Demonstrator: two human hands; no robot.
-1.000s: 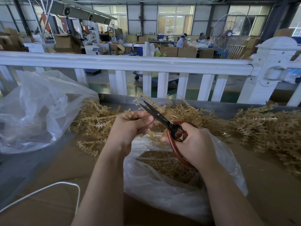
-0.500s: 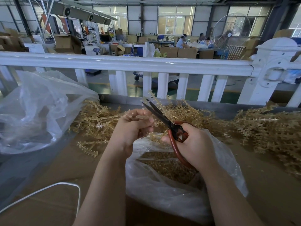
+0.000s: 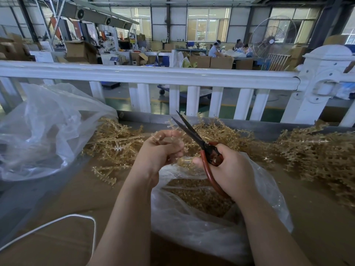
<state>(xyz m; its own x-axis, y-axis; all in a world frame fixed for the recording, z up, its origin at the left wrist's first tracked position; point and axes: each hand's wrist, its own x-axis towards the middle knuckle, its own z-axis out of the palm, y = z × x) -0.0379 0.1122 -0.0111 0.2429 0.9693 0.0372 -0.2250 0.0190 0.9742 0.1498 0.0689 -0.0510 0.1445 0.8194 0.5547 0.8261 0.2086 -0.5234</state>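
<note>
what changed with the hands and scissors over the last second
The scissors in the right hand tipped up slightly and their blades opened wider. The left hand kept pinching the tan plastic sprig at the blades; nothing was taken up or let go. The clear bag beneath them stayed put.

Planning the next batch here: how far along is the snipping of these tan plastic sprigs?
Done: the clear bag holds a layer of cut bits. In hand: the left hand holds one sprig while the right hand works the scissors, blades open at it. Left: an uncut pile lies behind the left hand and a larger pile at the right, so plenty seems to remain.
</note>
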